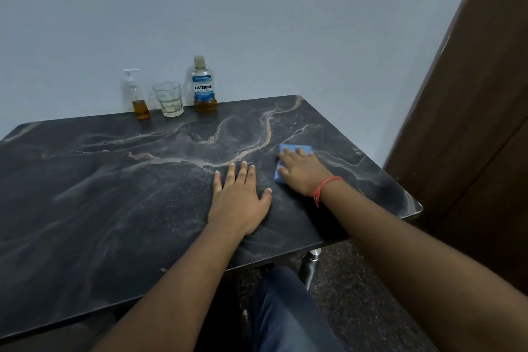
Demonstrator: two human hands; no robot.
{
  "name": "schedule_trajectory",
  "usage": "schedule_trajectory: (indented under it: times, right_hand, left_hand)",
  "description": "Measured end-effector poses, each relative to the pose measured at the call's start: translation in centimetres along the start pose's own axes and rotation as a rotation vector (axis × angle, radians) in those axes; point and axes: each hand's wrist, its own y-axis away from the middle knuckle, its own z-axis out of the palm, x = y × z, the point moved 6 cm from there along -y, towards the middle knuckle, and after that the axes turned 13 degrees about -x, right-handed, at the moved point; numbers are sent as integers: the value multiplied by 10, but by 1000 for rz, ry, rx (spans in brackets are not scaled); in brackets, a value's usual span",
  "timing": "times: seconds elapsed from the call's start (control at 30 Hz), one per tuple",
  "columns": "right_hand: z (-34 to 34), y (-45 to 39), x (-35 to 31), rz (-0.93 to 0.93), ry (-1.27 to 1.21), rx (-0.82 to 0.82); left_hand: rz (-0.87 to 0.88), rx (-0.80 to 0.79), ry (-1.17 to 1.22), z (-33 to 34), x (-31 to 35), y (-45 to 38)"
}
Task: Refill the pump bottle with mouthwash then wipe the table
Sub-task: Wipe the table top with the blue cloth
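Under both sets of fingers lies the dark marbled table (pixel 114 186), the largest thing in view. The left hand (pixel 238 203) rests flat on it, fingers spread and holding nothing. Just beside it, the right hand (pixel 303 171) presses flat on a folded blue cloth (pixel 294 151), fingers extended over it rather than curled around it; part of the cloth shows beyond the fingertips.

Well beyond the fingertips, along the far edge by the wall, stand the mouthwash bottle (pixel 203 86) with its cap on, a glass (pixel 168 98) holding a little pale liquid, and the pump bottle (pixel 136 94), pump fitted, with amber liquid low in it.

The refill looks done and wiping is the step in hand. Since the cloth is only pinned by a flat palm, it could slip out or bunch during a stroke. A wide sweep toward the far edge might knock the narrow pump bottle or the glass over, spilling onto the table.
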Motion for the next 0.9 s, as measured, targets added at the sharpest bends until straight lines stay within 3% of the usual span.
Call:
schedule_trajectory:
  times: [0.07, 0.2, 0.33, 0.47, 0.6, 0.7, 0.73, 0.83, 0.9]
  right_hand:
    - [-5, 2, 18, -54, 13, 2]
    - [-19, 6, 94, 316, -30, -3]
    - [-10, 6, 80, 78, -50, 7]
    - [-14, 15, 122, 370, -115, 66]
    - [-10, 13, 102, 184, -126, 17]
    - [-20, 19, 103, 375, -106, 49]
    - [-18, 15, 80, 315, -38, 31]
    - [1, 3, -16, -90, 61, -34]
    - [1, -2, -44, -209, 59, -38]
  left_hand:
    - [9, 0, -6, 0, 1, -1]
    - [20, -7, -8, 0, 1, -1]
    - [16, -17, -12, 0, 0, -1]
    - [13, -22, -10, 1, 0, -1]
    - [16, -16, -4, 0, 0, -1]
    - [8, -19, 16, -2, 0, 0]
    - [11, -18, 30, -4, 0, 1]
    - [53, 61, 110, -13, 1, 7]
    - [64, 128, 149, -21, -13, 11]
